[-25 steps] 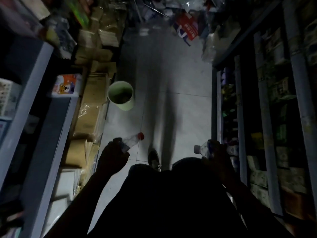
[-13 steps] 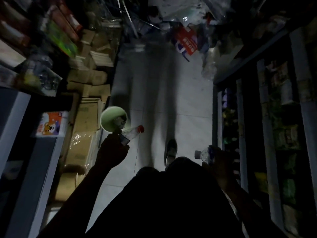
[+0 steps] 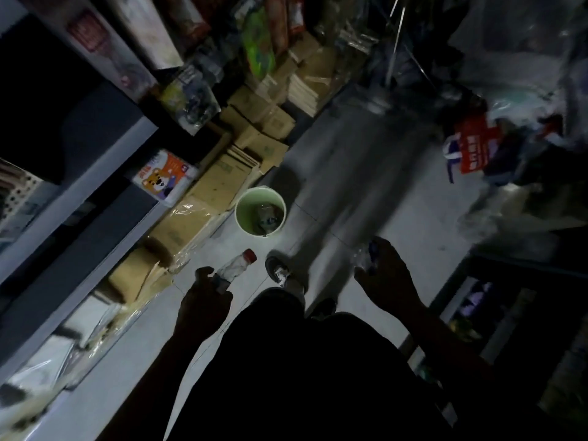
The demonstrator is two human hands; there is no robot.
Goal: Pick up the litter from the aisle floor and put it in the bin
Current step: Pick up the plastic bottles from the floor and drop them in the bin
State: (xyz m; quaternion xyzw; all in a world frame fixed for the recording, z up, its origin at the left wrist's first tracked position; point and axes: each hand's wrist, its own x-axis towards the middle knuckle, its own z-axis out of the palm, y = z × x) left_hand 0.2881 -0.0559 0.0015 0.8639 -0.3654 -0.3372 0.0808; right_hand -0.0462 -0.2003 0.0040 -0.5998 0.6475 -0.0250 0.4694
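A pale green bin (image 3: 243, 222) stands on the aisle floor beside the cardboard boxes, with some crumpled litter (image 3: 266, 216) inside it. My left hand (image 3: 203, 300) grips a clear plastic bottle with a red cap (image 3: 235, 267), its cap pointing up toward the bin, a short way below the bin. My right hand (image 3: 386, 278) is closed around a second clear bottle (image 3: 362, 259), held to the right of the bin over the floor. Both arms are dark silhouettes.
Stacked cardboard boxes (image 3: 222, 183) line the left side of the aisle below grey shelves (image 3: 79, 186). Bags and a red package (image 3: 474, 148) pile up at the far end. Dark shelving (image 3: 509, 313) runs along the right. My shoe (image 3: 278, 270) is on the tiles below the bin.
The view has swung and tilted, and I have stepped closer to the bin. Both hands still hold their bottles; the right hand has risen and come forward.
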